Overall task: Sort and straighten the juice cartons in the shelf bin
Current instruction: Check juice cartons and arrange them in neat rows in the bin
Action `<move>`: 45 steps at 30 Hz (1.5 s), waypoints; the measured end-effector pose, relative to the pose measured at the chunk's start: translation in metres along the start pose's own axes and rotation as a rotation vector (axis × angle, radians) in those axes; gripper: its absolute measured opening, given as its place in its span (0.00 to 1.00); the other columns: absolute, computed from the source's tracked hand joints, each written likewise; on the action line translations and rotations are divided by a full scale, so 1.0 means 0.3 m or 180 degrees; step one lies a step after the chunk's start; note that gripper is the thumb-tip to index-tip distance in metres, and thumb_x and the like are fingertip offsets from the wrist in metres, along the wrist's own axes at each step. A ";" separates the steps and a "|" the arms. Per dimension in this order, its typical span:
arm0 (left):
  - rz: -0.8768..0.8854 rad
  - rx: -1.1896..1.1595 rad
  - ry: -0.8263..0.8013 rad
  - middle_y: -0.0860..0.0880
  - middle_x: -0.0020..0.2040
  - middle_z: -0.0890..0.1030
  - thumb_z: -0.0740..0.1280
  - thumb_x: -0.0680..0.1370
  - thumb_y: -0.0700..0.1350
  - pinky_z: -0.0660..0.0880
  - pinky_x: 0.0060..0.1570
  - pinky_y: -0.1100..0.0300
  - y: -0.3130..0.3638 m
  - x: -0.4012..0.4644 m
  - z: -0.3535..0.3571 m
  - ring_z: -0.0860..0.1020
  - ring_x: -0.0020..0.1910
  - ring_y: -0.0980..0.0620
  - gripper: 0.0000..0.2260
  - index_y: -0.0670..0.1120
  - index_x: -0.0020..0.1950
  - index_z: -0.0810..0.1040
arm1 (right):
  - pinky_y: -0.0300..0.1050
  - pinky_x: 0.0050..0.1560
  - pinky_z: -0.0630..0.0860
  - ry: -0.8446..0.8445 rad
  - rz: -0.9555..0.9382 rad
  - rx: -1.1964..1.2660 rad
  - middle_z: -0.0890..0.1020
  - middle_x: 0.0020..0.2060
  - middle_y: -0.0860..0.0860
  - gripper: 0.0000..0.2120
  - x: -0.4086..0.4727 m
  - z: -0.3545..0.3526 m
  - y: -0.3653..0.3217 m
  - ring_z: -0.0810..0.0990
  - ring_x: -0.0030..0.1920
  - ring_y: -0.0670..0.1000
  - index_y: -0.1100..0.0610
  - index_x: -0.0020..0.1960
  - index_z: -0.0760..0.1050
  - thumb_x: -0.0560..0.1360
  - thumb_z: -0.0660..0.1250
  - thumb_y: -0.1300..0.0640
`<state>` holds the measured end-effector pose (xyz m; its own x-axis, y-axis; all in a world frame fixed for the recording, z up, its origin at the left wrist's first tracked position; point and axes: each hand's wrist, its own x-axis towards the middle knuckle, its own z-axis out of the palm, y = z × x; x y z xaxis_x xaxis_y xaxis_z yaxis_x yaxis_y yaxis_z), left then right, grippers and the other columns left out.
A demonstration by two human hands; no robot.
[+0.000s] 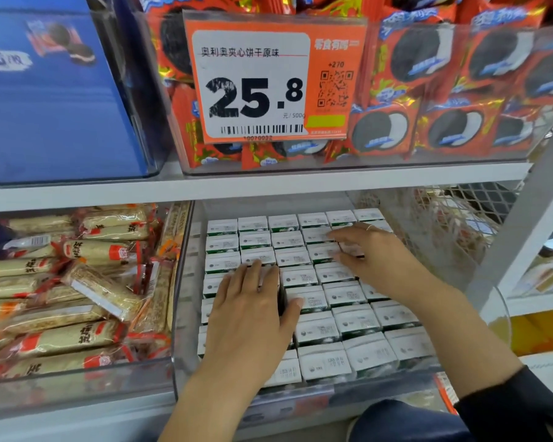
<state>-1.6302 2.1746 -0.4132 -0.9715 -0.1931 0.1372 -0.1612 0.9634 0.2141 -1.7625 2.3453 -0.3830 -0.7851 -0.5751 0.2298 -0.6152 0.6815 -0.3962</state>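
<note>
Both hands down on the juice cartons (316, 301) in the clear shelf bin (181, 314), lower shelf, right of centre.

I see the cartons packed upright in rows, white tops with green edges, filling the bin front to back. Left hand (253, 314) lies flat on the left-middle rows, fingers straight, thumb out to the right against a carton top; grasping nothing, just pressing. Right hand (367, 253) is further back on the right side, fingers spread and reaching left over the tops; a ring (368, 227) shows on one finger. Can't tell if its fingertips pinch a carton or only rest on it. Wrapped snack bars (77, 282) fill the bin just to the left. Shelf above holds red cookie packs (428, 90) behind an orange price tag (268, 78) reading 25.8.
</note>
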 end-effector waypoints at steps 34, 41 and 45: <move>0.0086 -0.0281 0.0206 0.51 0.78 0.56 0.51 0.81 0.60 0.43 0.76 0.56 -0.003 -0.001 0.002 0.50 0.77 0.51 0.26 0.52 0.77 0.56 | 0.35 0.42 0.77 0.0763 0.0092 0.1371 0.80 0.45 0.35 0.12 -0.165 -0.117 -0.098 0.78 0.46 0.39 0.35 0.46 0.74 0.68 0.71 0.51; 0.0406 -0.2552 0.0782 0.71 0.52 0.76 0.57 0.80 0.57 0.68 0.51 0.78 0.055 -0.053 -0.079 0.73 0.53 0.71 0.11 0.65 0.60 0.73 | 0.40 0.38 0.75 0.0748 0.1201 0.3571 0.83 0.34 0.46 0.11 -0.247 -0.059 -0.149 0.80 0.36 0.45 0.50 0.40 0.83 0.60 0.70 0.47; 0.0699 -0.3120 0.0619 0.65 0.56 0.78 0.61 0.75 0.62 0.74 0.49 0.69 0.082 -0.091 -0.104 0.77 0.54 0.63 0.14 0.62 0.59 0.75 | 0.48 0.47 0.78 0.0504 0.1265 0.3953 0.85 0.40 0.51 0.15 -0.246 -0.026 -0.185 0.83 0.41 0.48 0.54 0.44 0.83 0.61 0.70 0.48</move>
<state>-1.6021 2.1978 -0.3814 -0.9035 -0.1414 0.4045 0.3145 0.4222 0.8502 -1.6710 2.3534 -0.3712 -0.9484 -0.3160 -0.0240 0.0669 -0.1258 -0.9898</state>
